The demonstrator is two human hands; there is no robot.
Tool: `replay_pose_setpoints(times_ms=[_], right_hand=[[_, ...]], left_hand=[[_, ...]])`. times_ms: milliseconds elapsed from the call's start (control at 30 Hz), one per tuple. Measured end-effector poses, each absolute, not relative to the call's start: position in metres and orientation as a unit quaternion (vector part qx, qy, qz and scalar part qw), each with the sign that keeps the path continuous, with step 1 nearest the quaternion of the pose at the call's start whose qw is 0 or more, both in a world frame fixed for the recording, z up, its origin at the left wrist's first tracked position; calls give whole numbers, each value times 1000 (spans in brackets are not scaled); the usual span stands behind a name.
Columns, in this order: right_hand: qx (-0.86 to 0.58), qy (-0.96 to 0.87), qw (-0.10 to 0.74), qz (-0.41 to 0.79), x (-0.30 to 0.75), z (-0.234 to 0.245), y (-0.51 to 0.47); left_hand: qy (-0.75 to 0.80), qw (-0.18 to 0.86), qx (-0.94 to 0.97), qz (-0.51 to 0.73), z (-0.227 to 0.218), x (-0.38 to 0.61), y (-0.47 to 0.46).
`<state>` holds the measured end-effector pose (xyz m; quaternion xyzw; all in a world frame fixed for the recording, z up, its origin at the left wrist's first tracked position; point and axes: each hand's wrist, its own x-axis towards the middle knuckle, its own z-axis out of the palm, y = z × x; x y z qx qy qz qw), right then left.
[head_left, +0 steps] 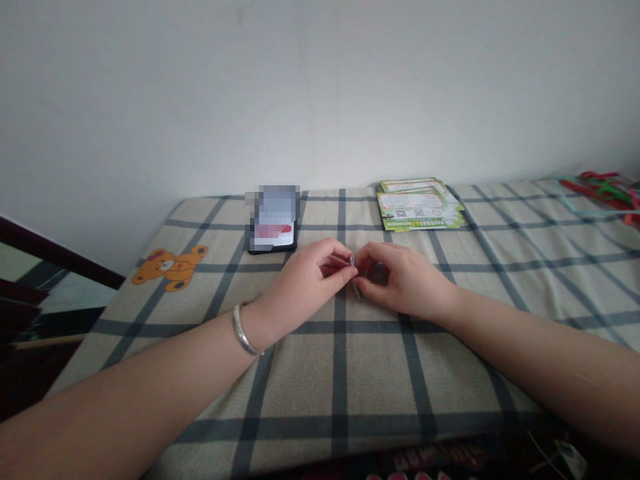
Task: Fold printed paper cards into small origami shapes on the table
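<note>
Between the fingertips of both hands stands a thin silvery object [356, 288], narrow and seen nearly edge-on; its kind cannot be made out. My left hand [316, 277], with a silver bangle [243, 330] at the wrist, pinches its upper part between thumb and fingers. From the other side, my right hand [400, 273] closes thumb and fingertips on it, the fingers curled. Both hands meet over the middle of the checked tablecloth [300, 380]. Part of the object is hidden behind the fingers.
Beyond my left hand lies a phone [274, 220] with a blurred screen. A stack of green and white printed cards [420, 207] is near the wall. An orange bear figure [171, 268] shows at the left; colourful items [605, 190] lie far right.
</note>
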<state>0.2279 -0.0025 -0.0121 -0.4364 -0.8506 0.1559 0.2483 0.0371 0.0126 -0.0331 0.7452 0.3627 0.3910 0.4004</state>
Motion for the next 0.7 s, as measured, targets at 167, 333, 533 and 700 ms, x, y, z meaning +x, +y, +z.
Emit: replay_pose_setpoints(times_ms=[167, 333, 533, 700], right_hand=[[-441, -849, 246, 158, 229, -12, -3], [-444, -847, 243, 160, 228, -13, -2], [-444, -847, 244, 164, 229, -11, -3], [-440, -844, 247, 182, 233, -11, -3]], left_hand=[[359, 410, 742, 390, -33, 38, 12], [356, 412, 742, 391, -32, 38, 12], [351, 405, 748, 391, -30, 39, 11], [347, 396, 757, 386, -27, 39, 11]])
